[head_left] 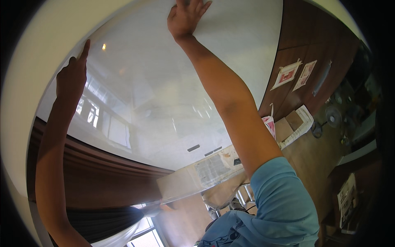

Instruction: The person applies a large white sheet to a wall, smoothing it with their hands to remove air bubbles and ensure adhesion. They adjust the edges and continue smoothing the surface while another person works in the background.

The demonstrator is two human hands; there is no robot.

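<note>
A glossy white panel [148, 90] spreads overhead, bordered at the left by a curved cream edge [49, 45]. My left hand [72, 78] is at that border, index finger stretched along it and the other fingers partly bent; I see nothing held. My right hand [187, 16] is raised to the panel's top part with fingers apart, touching or very near the surface; its fingertips are partly cut off by the frame. Light from windows reflects on the panel. Dark slots [193, 148] show low on it.
Brown wood panels [308, 37] with taped papers [286, 74] are at right. A brown band [103, 181] and dark curtain [94, 220] lie lower left. Below are a covered ledge [205, 173], furniture [242, 193] and a wooden floor [306, 152]; a fan [333, 115] stands far right.
</note>
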